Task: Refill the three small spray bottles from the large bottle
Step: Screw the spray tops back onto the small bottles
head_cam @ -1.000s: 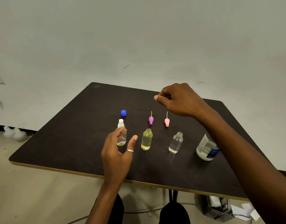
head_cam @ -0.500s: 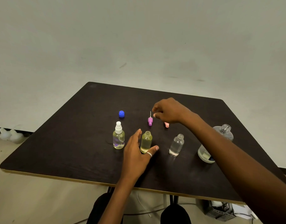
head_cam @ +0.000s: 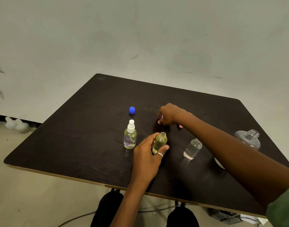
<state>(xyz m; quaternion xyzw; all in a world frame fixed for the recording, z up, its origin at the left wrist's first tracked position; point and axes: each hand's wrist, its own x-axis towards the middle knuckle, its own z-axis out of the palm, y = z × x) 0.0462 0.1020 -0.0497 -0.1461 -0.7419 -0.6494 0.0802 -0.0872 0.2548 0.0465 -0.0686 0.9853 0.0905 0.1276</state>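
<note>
The open yellow bottle [head_cam: 160, 141] is standing upright near the middle of the dark table [head_cam: 91, 145], and everything else is placed from it. The left hand [head_cam: 147, 155] is reaching in from the near edge and curling round this bottle's lower body, fingers on its left side and the ringed thumb on its right, so the uncapped neck is showing above the grip. Just to the bottle's left, the capped spray bottle [head_cam: 130, 138] is standing with its white pump fitted, apart from the hand. Beyond that one, farther from the person, the blue cap [head_cam: 132, 110] is sitting alone. Straight behind the yellow bottle, the right hand [head_cam: 169, 115] is hovering low over the table with its fingers bent downward; whether they are pinching anything cannot be told, as the knuckles are hiding the fingertips. A bit of a pink pump top [head_cam: 181, 126] is peeking out beside that wrist. To the yellow bottle's right, the clear small bottle [head_cam: 192, 149] is standing uncapped, and farther right the large bottle [head_cam: 248, 138] is showing partly behind the right forearm.
</note>
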